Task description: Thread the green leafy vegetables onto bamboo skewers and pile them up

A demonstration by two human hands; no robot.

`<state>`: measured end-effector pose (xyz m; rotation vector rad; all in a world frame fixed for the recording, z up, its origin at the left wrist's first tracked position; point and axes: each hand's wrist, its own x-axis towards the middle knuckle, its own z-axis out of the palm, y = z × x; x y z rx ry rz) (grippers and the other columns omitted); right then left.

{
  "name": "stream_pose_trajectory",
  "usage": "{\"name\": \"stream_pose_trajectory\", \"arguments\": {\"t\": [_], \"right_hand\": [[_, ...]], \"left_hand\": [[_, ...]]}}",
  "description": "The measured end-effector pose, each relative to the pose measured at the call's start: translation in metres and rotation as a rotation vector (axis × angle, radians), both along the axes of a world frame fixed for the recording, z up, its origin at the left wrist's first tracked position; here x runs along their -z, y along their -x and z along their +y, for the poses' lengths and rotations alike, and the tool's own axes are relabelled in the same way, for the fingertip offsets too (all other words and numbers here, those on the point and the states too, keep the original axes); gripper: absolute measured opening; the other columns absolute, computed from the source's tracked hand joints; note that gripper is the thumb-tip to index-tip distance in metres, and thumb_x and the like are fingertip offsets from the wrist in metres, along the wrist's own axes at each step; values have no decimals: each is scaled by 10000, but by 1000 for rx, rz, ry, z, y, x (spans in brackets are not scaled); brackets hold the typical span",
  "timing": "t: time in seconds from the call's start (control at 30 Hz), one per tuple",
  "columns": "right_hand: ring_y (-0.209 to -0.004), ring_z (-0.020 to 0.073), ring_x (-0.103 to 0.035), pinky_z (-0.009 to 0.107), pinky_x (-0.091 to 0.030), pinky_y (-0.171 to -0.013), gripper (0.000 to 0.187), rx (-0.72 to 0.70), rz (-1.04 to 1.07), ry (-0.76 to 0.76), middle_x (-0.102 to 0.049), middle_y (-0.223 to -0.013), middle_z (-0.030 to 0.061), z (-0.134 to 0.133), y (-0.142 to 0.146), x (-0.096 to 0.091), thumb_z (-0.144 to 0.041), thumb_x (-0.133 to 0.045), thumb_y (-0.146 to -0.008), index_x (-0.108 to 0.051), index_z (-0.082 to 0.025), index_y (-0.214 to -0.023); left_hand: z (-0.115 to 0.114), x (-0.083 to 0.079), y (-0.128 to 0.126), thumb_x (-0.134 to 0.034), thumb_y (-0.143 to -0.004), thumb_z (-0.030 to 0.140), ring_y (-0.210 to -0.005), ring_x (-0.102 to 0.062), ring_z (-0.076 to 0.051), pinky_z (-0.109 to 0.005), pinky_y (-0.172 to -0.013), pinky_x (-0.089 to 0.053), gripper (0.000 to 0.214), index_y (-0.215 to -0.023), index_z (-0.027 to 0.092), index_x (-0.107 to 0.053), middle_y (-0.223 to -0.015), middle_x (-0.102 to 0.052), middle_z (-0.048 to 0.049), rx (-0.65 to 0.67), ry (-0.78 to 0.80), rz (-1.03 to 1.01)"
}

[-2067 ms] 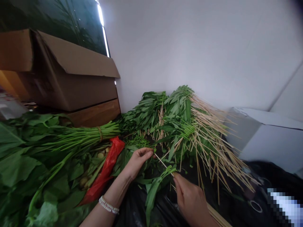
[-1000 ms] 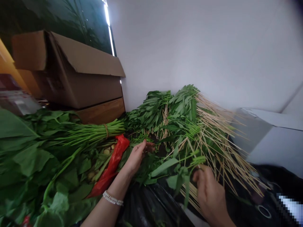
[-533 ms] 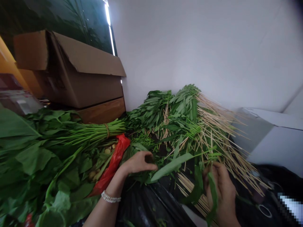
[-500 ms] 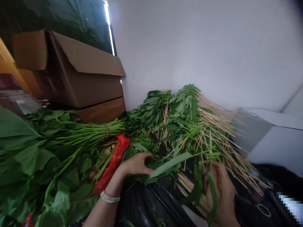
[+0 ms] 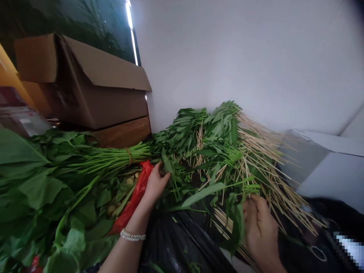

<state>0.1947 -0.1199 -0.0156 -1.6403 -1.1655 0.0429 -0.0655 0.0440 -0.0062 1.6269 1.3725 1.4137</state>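
Fingers of the left hand (image 5: 155, 184) are pinched together on a leafy sprig (image 5: 167, 163). From my screen, the sprig stands nearly upright, its tip pointing to about 11 o'clock. It sits at the near edge of the heap of skewers (image 5: 264, 167), just to the 3 o'clock side of the red bag (image 5: 135, 198).

The right hand (image 5: 260, 227) is curled into a fist around a bunch of greens (image 5: 247, 187). These spill out of the top of the fist, and some leaves hang down toward 7 o'clock. One long leaf (image 5: 203, 192) lies on an 8-to-2 o'clock axis with its tip aimed at 8 o'clock, toward the left hand. I cannot tell whether a stick runs through the bunch.

At 9 o'clock the tied bundle (image 5: 113, 159) lies almost level, its stems pointing to 3 o'clock. Black plastic (image 5: 182, 246) lies between the wrists.
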Motion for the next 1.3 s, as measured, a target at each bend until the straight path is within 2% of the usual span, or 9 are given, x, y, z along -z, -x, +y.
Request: {"name": "stream_pose_trajectory", "arguments": {"t": [0.13, 0.23, 0.33, 0.43, 0.57, 0.73, 1.0, 1.13, 1.3], "right_hand": [[-448, 147, -540, 241, -418, -453, 409, -11, 43, -4, -596, -604, 2, 1, 0, 2, -548, -334, -926, -547, -198, -942], [-446, 149, -528, 241, -409, -449, 401, -27, 73, -17, -574, -581, -5, 1, 0, 4, -539, -340, -928, -548, -196, -955], [-455, 149, -530, 238, -411, -463, 385, -17, 55, -15, -565, -567, -15, 1, 0, 4, -521, -342, -933, -554, -202, -966], [-468, 154, -541, 240, -420, -476, 385, 19, -8, -6, -563, -555, -15, 1, -1, 4, -517, -338, -931, -562, -206, -962], [-458, 147, -533, 233, -411, -459, 387, 1, -4, -2, -580, -582, -10, 2, -1, 5, -520, -335, -928, -556, -205, -975], [-420, 120, -487, 219, -393, -445, 376, -73, 59, -19, -560, -580, -29, 1, 3, 3, -513, -342, -935, -540, -199, -992], [-456, 130, -521, 221, -412, -486, 318, -315, 57, 32, -554, -564, -39, -3, 16, -1, -446, -332, -961, -543, -213, -1008], [-486, 135, -550, 224, -408, -503, 294, -538, -92, 96, -565, -584, -37, 0, 19, 9, -389, -308, -976, -545, -223, -1028], [-495, 129, -553, 225, -396, -519, 270, -583, -233, 110, -536, -584, -51, 2, 26, 17, -307, -291, -981, -544, -228, -1027]], "left_hand": [[-5, -1, -1, -595, -734, 227, -727, -594, -188, -385, -793, -485, 529, -1249, 136, -517, -1052, -575, -116, -150, -112, 252], [-13, -10, -4, -506, -727, 139, -772, -575, -184, -367, -798, -485, 379, -1092, 171, -605, -1066, -526, -90, -168, -176, 297], [-18, -16, -6, -444, -695, 85, -1003, -545, -225, -359, -874, -459, 266, -826, 182, -653, -1111, -511, -78, -57, -240, 305], [-20, -14, -6, -453, -636, 43, -1120, -481, -251, -404, -976, -383, 279, -664, 205, -677, -1133, -565, -49, 175, -254, 498], [-20, -7, -4, -542, -589, 29, -1140, -442, -313, -467, -923, -366, 346, -758, 251, -746, -1193, -598, -58, 290, -209, 793], [-19, -7, -3, -629, -708, 141, -1108, -471, -321, -462, -860, -364, 179, -753, 270, -745, -1134, -656, -62, 294, -163, 879], [-29, -20, -19, -597, -837, 276, -992, -575, -240, -390, -922, -384, 231, -1043, 276, -704, -968, -726, -48, 127, -312, 369], [-30, -17, -26, -677, -762, 337, -900, -634, -225, -318, -833, -467, 281, -1010, 216, -732, -965, -735, -55, 267, -58, -59], [-33, -9, -35, -789, -652, 359, -761, -642, -161, -262, -746, -476, 332, -927, 177, -747, -863, -744, -48, 425, 276, -443]]}}
